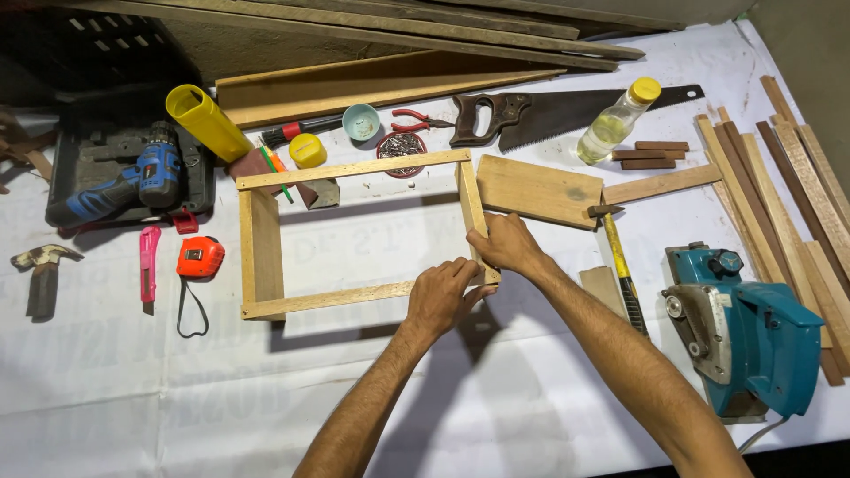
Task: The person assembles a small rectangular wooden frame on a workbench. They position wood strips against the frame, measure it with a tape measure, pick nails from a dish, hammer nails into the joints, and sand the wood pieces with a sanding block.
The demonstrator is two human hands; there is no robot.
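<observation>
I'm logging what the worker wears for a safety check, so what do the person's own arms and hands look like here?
Both forearms are bare up to the bottom edge of the picture: no sleeves or cuffs show. The left hand and the right hand wear no gloves. No watch, wristband or ring is visible. The forearms are hairy.

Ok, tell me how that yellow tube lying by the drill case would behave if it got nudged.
The yellow tube lies on its side and looks round, so it would probably roll, likely until it meets the drill case or the wooden plank beside it. Its open end suggests it is hollow, so probably light for its size. The surface looks smooth, perhaps slippery to grip.
</observation>
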